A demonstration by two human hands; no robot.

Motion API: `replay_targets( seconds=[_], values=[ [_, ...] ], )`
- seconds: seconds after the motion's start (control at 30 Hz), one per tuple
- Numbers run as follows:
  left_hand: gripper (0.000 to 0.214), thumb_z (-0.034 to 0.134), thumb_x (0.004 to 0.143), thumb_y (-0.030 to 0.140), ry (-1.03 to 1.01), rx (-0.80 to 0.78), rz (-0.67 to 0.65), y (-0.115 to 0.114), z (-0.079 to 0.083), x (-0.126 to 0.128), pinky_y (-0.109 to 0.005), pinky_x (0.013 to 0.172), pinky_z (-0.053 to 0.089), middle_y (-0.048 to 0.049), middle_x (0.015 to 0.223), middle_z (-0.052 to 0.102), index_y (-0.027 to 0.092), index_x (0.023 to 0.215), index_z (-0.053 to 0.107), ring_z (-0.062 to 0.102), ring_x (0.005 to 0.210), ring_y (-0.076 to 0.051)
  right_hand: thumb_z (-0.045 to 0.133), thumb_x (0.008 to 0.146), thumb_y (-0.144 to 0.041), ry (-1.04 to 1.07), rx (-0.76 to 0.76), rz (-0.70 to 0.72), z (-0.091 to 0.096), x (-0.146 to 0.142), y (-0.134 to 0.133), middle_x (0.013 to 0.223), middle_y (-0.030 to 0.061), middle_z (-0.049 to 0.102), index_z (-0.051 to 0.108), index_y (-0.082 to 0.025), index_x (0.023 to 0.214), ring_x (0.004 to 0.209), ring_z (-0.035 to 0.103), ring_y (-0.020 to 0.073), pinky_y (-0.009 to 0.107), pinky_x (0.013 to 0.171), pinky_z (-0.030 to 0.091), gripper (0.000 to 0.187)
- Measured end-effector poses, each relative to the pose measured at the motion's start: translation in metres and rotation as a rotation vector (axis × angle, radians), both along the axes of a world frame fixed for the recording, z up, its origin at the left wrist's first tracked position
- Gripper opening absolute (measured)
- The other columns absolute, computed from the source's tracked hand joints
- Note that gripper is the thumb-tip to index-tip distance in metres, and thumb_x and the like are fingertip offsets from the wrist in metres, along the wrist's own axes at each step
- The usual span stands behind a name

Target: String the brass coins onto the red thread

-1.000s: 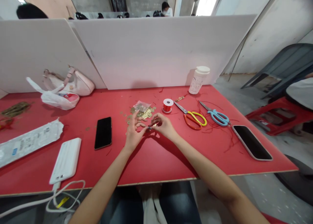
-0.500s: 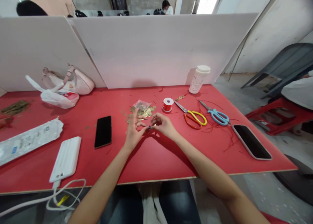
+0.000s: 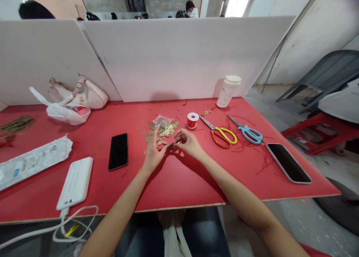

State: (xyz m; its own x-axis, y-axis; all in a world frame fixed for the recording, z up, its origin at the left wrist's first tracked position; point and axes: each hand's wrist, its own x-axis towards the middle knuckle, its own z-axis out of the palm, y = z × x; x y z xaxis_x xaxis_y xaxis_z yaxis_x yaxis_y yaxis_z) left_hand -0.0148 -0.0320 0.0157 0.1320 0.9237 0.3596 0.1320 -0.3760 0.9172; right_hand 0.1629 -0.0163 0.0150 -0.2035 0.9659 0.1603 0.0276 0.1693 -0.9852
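My left hand (image 3: 153,150) and my right hand (image 3: 188,142) meet over the red table (image 3: 179,182), fingertips pinched together on a small dark item between them that is too small to name. The left hand's other fingers fan out upward. Just beyond the hands lies a pile of small brass coins (image 3: 164,127) beside a clear bag. A spool of red thread (image 3: 192,120) stands to the right of the pile.
Yellow-and-orange scissors (image 3: 223,135), blue scissors (image 3: 249,132) and loose red threads lie right, with a phone (image 3: 288,162) near the edge. A black phone (image 3: 118,151), a white power bank (image 3: 76,181) and a plastic package (image 3: 33,160) lie left. A white jar (image 3: 228,91) and a pink bag (image 3: 84,93) stand by the white partition.
Both hands stay pinched together at the same spot; the fingers shift only slightly. The view has tilted a little.
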Motion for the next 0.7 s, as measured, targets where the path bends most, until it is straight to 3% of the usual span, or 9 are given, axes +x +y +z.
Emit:
replay_targets(
  seconds=[0.33, 0.5, 0.7],
  values=[
    [0.078, 0.072, 0.084, 0.024, 0.049, 0.030, 0.023, 0.002, -0.008, 0.003, -0.039, 0.083, 0.061, -0.0059, 0.106, 0.066, 0.033, 0.150, 0.031, 0.071, 0.086, -0.019, 0.061, 0.067, -0.014, -0.056, 0.032, -0.073, -0.005, -0.003, 0.002, 0.078, 0.0010, 0.068, 0.056, -0.020, 0.080, 0.072, 0.066, 0.0155, 0.027, 0.065, 0.050, 0.015],
    [0.085, 0.075, 0.079, 0.022, -0.075, -0.076, 0.044, 0.002, -0.008, 0.007, -0.039, 0.083, 0.061, -0.0030, 0.089, 0.069, 0.027, 0.151, 0.029, 0.072, 0.087, -0.021, 0.059, 0.068, -0.014, -0.064, 0.061, -0.095, -0.010, -0.005, 0.003, 0.076, 0.0014, 0.068, 0.057, -0.020, 0.078, 0.072, 0.066, 0.0159, 0.029, 0.068, 0.051, 0.012],
    [0.086, 0.076, 0.078, 0.023, -0.082, -0.140, 0.055, 0.000, -0.009, 0.007, -0.040, 0.080, 0.061, -0.0027, 0.085, 0.071, 0.026, 0.151, 0.029, 0.072, 0.082, -0.021, 0.059, 0.069, -0.016, -0.072, 0.117, -0.084, -0.008, -0.005, 0.000, 0.077, 0.0016, 0.068, 0.058, -0.020, 0.080, 0.072, 0.066, 0.0164, 0.031, 0.071, 0.052, 0.011]
  ],
)
